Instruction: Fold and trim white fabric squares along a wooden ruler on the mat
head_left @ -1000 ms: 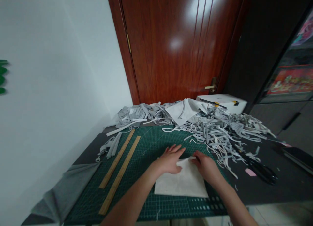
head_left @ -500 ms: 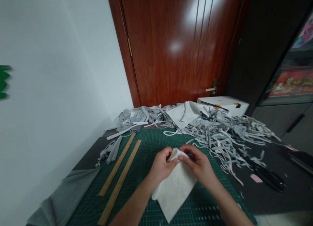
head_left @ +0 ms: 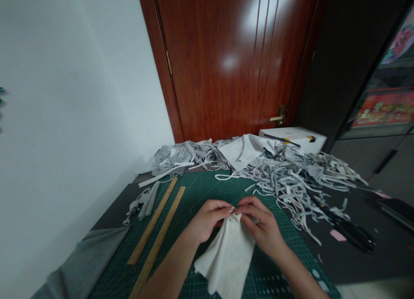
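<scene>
A piece of cream-white cloth (head_left: 231, 253) hangs from both my hands over the green cutting mat (head_left: 200, 187). My left hand (head_left: 210, 219) pinches its gathered top edge between thumb and fingers. Close beside it, my right hand (head_left: 258, 219) pinches the same bunched edge, the fingertips of both hands almost meeting. Below the grip the cloth falls in loose folds, and its lower end reaches the bottom of the view. The fingertips partly hide the gathered part.
Two wooden strips (head_left: 161, 238) lie on the mat's left side. Grey cloth (head_left: 87, 260) drapes at the left edge. Piled fabric scraps (head_left: 278, 174) spread along the back and right. Black-handled scissors (head_left: 352, 232), a pink piece (head_left: 338, 235) and a white box (head_left: 294, 137) are at right.
The cloth's top edge is now bunched more tightly, and its pointed lower corner has given way to hanging folds. My left hand has turned, its fingers now pointing more to the right.
</scene>
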Action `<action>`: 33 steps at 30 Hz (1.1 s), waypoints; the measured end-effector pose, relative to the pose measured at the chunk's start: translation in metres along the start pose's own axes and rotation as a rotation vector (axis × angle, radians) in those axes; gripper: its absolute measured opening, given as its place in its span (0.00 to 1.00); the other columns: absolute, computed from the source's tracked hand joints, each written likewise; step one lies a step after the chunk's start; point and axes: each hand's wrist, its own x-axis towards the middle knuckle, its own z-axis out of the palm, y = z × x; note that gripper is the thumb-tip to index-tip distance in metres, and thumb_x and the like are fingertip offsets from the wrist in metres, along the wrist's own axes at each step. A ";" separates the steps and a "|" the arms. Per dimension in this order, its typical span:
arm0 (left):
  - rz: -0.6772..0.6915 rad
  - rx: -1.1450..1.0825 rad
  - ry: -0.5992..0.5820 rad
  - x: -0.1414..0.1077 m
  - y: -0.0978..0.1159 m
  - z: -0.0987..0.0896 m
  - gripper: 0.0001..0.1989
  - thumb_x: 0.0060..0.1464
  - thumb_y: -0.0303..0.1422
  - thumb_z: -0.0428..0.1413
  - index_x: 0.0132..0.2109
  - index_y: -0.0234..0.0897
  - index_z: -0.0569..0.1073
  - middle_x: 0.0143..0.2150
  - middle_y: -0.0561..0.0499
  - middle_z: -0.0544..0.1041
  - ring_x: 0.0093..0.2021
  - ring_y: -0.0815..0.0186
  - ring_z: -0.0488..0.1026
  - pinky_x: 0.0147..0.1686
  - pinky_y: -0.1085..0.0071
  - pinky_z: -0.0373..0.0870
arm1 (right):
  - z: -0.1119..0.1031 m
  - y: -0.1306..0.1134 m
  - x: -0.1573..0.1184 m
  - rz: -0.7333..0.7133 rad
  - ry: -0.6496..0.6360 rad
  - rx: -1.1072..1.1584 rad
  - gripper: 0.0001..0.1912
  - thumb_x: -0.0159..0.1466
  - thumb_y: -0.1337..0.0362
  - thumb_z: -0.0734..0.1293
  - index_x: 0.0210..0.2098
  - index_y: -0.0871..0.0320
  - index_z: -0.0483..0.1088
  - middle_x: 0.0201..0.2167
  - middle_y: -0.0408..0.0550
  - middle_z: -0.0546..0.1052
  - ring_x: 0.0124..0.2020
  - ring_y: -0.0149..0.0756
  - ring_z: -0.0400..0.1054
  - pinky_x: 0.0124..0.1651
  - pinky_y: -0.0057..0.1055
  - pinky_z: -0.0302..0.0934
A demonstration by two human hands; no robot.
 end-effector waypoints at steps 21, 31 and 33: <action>0.265 0.135 0.056 -0.010 -0.002 0.014 0.15 0.44 0.41 0.63 0.33 0.32 0.77 0.30 0.51 0.74 0.31 0.68 0.67 0.33 0.74 0.62 | -0.006 -0.011 0.014 0.181 -0.027 -0.017 0.05 0.62 0.62 0.65 0.31 0.56 0.72 0.32 0.47 0.73 0.38 0.37 0.66 0.42 0.33 0.59; 0.444 0.292 0.136 -0.009 0.000 0.019 0.13 0.49 0.34 0.59 0.42 0.35 0.70 0.32 0.51 0.73 0.33 0.67 0.69 0.35 0.72 0.63 | -0.014 -0.012 0.023 0.400 -0.111 0.104 0.09 0.60 0.59 0.65 0.28 0.58 0.72 0.26 0.44 0.76 0.30 0.34 0.68 0.34 0.28 0.59; 0.439 0.252 0.072 -0.010 0.001 0.019 0.15 0.49 0.35 0.60 0.42 0.37 0.67 0.32 0.53 0.71 0.34 0.68 0.69 0.34 0.73 0.63 | -0.015 -0.016 0.027 0.376 -0.033 0.110 0.10 0.59 0.58 0.66 0.29 0.58 0.73 0.26 0.44 0.76 0.29 0.34 0.68 0.33 0.27 0.59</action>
